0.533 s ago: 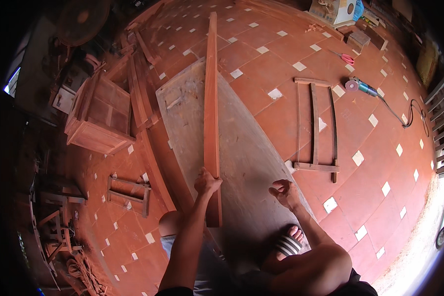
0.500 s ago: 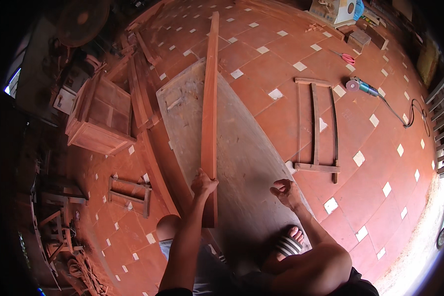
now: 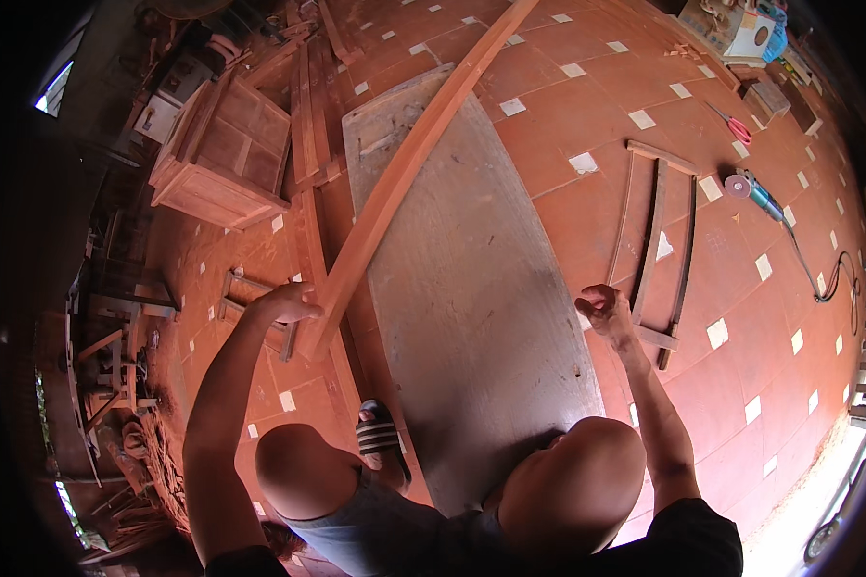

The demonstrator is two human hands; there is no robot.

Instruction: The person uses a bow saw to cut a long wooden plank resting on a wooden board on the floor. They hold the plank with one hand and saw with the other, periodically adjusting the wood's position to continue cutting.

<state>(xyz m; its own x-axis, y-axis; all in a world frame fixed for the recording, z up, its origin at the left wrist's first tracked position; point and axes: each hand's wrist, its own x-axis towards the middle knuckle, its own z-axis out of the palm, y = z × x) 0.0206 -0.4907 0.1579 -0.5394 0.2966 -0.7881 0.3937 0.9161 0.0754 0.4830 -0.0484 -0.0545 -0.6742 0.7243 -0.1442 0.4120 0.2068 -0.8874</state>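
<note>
A long reddish wooden beam (image 3: 394,202) slants across a low grey wooden bench top (image 3: 471,288), its near end jutting past the bench's left edge. My left hand (image 3: 291,303) grips the beam's left side close to that near end; some of its fingers are hidden by the wood. Over the bench's right edge, my right hand (image 3: 601,310) is raised with curled fingers, apart from the beam. Whatever those fingers may hold is too hidden to name.
Right of the bench, a slim wooden frame (image 3: 656,240), a corded angle grinder (image 3: 760,197) and pink-handled scissors (image 3: 736,128) lie on the tiled floor. A wooden cabinet (image 3: 226,154) stands at left, near more planks (image 3: 310,115) and a small frame (image 3: 245,288).
The beam's near end has swung left off the bench, moving with my left hand, and its far end has shifted right. My right hand has moved up and to the right.
</note>
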